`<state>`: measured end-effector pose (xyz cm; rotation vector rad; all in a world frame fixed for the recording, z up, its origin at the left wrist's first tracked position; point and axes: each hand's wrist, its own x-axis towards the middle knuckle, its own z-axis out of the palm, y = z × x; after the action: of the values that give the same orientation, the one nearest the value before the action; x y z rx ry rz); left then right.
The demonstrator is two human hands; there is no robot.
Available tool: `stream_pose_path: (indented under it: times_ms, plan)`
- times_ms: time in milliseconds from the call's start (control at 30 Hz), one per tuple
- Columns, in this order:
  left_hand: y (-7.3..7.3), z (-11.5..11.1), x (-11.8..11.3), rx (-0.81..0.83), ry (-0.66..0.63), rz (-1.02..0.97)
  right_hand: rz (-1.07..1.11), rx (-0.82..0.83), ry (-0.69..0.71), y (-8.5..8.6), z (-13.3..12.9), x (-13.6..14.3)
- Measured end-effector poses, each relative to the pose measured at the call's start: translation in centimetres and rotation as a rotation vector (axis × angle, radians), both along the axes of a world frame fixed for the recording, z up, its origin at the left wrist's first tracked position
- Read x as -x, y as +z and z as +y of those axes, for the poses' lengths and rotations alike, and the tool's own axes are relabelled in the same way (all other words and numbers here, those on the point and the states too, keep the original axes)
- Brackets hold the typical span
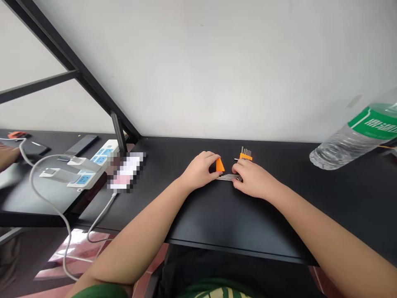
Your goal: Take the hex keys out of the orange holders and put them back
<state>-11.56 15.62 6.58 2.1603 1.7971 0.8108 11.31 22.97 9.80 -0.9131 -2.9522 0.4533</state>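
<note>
Near the middle of the black table (198, 219), my left hand (203, 169) pinches an orange plastic holder (220, 165) between thumb and fingers. My right hand (252, 178) is closed on the bent ends of several thin metal hex keys (228, 177), whose straight parts point left, just below the orange holder. Just behind my right hand stands a second orange holder (246, 157) with several metal keys sticking up out of it; its lower part is hidden by my fingers.
A large water bottle (356, 136) with a green label is at the right. At the left are a blurred-out phone (127, 171) on a cable, a white power strip (102, 159) with plugs, and a black metal frame (118, 128). Another person's hand (8, 157) shows far left.
</note>
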Motion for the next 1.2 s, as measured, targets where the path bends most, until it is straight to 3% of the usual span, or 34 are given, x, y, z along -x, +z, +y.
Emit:
stream_pose_path:
  times_ms: [200, 367, 633, 1200]
  plan:
    - [0.2, -0.2, -0.3, 0.003, 0.0, 0.019, -0.046, -0.092, 0.139, -0.1, -0.8, 0.3]
    - [0.3, -0.3, -0.3, 0.007, -0.01, 0.045, -0.092, -0.156, 0.134, -0.5, -1.5, 0.8]
    - [0.8, -0.4, -0.1, 0.046, 0.059, 0.109, 0.107, 0.156, -0.039, 1.2, 0.7, -0.9]
    - [0.8, -0.6, -0.2, 0.053, 0.014, 0.058, 0.25, 0.092, 0.098, 0.8, 2.2, -1.9]
